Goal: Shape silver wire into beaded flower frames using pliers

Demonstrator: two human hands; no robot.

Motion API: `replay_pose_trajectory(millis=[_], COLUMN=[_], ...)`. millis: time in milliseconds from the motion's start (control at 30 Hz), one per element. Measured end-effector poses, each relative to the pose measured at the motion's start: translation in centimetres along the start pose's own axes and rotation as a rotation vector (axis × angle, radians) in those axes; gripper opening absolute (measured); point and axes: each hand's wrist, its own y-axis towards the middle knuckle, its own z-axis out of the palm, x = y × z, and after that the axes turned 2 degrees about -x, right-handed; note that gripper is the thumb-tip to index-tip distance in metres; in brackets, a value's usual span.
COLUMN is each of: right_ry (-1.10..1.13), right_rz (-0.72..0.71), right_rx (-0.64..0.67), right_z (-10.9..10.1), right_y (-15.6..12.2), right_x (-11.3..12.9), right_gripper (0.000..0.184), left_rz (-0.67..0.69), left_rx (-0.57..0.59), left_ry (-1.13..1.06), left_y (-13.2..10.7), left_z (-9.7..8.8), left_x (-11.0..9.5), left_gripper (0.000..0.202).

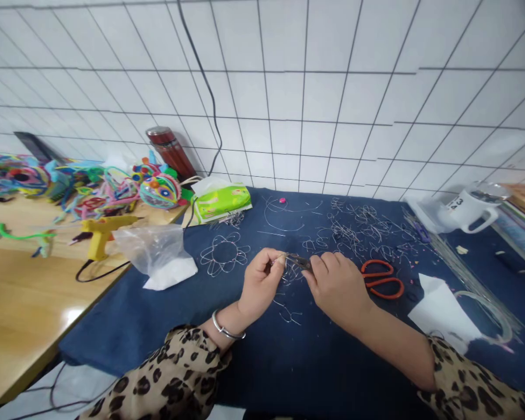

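Note:
My left hand (pixel 262 280) pinches a thin piece of wire between thumb and forefinger, above the dark blue cloth (pixel 262 373). From the right, my right hand (pixel 339 286) is wrapped round a pair of pliers (pixel 301 261), whose jaws meet the wire at my left fingertips. The pliers' handles are mostly hidden in my palm. Bent wire bits (pixel 291 274) lie just beneath and behind the two hands. A flower-shaped wire form (pixel 225 254) rests to the left of my left hand. Red-handled scissors (pixel 382 280) lie beside my right hand, partly covered by it.
Loose wire pieces (pixel 354 227) spread at the back right, with straight wires (pixel 476 274) farther right. A white mug (pixel 472 207) stands there. On the left are a green tissue pack (pixel 222 203), a plastic bag (pixel 157 251), a yellow glue gun (pixel 100 236) and a red thermos (pixel 172 153).

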Motion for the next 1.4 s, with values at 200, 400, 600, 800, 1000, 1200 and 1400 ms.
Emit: replay_pose_trajectory(millis=[200, 400, 600, 800, 1000, 1200, 1400], right_ry=[-0.022, -0.046, -0.108, -0.134, -0.152, -0.163, -0.064], right_rz=[-0.038, -0.052, -0.077, -0.068, -0.055, -0.040, -0.017], right_rx=[-0.052, -0.068, -0.082, -0.088, -0.109, -0.105, -0.090], right_z=[-0.2, 0.4, 1.0, 1.3, 1.4, 1.8, 1.7], right_y=[1.5, 2.1, 1.8, 1.3, 1.3, 1.2, 1.2], right_x=[0.7, 1.2, 1.1, 1.2, 1.5, 1.8, 1.8], right_gripper=[0.025, 0.027, 0.026, 0.021, 0.020, 0.019, 0.025], left_rz=[0.047, 0.044, 0.040, 0.050, 0.050, 0.073, 0.063], left_rx=[-0.089, -0.107, -0.102, -0.115, -0.138, -0.163, -0.144], left_ry=[0.006, -0.002, -0.015, -0.009, 0.006, 0.037, 0.002], left_y=[0.6, 1.0, 0.9, 0.8, 0.8, 0.9, 0.8], left_z=[-0.9, -1.4, -1.1, -0.7, -0.7, -0.6, -0.7], left_x=[-0.5, -0.4, 0.1, 0.3, 0.2, 0.2, 0.0], left_gripper=[0.012, 0.012, 0.013, 0.012, 0.012, 0.012, 0.012])
